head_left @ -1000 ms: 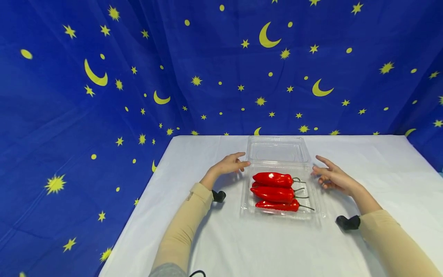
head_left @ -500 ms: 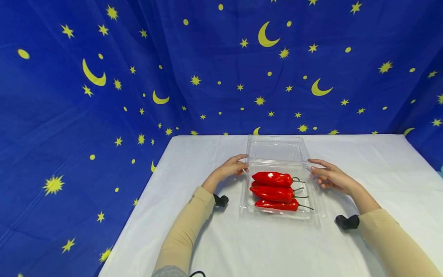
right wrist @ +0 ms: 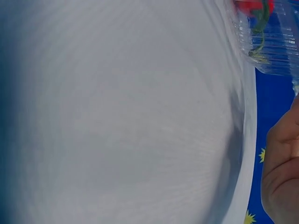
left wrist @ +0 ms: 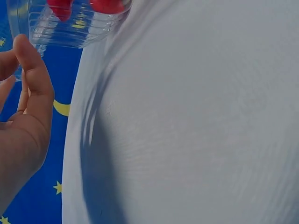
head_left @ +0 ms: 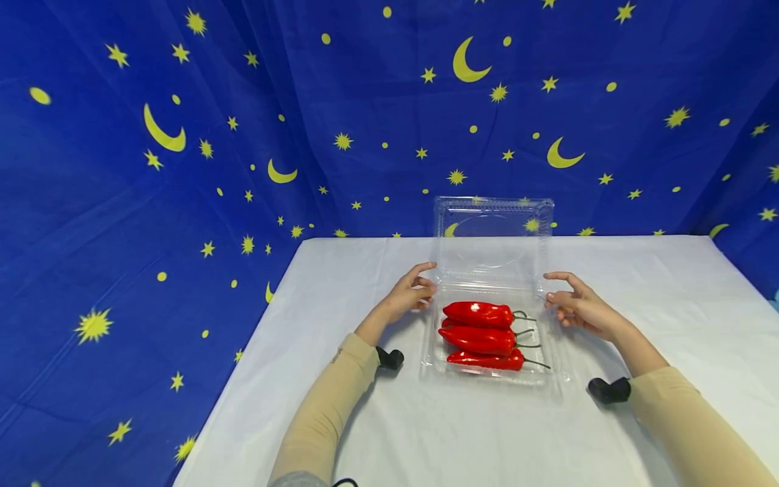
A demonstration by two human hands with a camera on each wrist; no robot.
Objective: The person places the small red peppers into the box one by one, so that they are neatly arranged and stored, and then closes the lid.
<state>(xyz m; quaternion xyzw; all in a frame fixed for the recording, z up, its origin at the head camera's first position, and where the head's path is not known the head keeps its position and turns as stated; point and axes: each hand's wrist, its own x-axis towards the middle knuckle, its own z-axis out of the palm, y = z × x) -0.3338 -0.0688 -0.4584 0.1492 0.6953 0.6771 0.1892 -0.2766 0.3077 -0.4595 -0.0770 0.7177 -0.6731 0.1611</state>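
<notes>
A clear plastic clamshell container (head_left: 493,380) sits in the middle of the table in the head view. Several red peppers (head_left: 481,339) with green stems lie in its base. Its hinged lid (head_left: 491,260) stands tilted up at the far side. At the lid's left edge my left hand (head_left: 406,295) touches the plastic with fingers extended, the thumb lower near the hinge. On the opposite edge, my right hand (head_left: 587,311) reaches in with its index finger out along the lid. Each wrist view catches only part of the container and a hand at its border.
A white cloth (head_left: 475,439) covers the table. Behind and to the left hangs a blue curtain (head_left: 365,101) with yellow moons and stars. Black wrist devices (head_left: 608,391) sit by both cuffs.
Both hands came in to the container's sides. The lid has swung up from lying flat at the back to a steep tilt. The peppers have stayed in place.
</notes>
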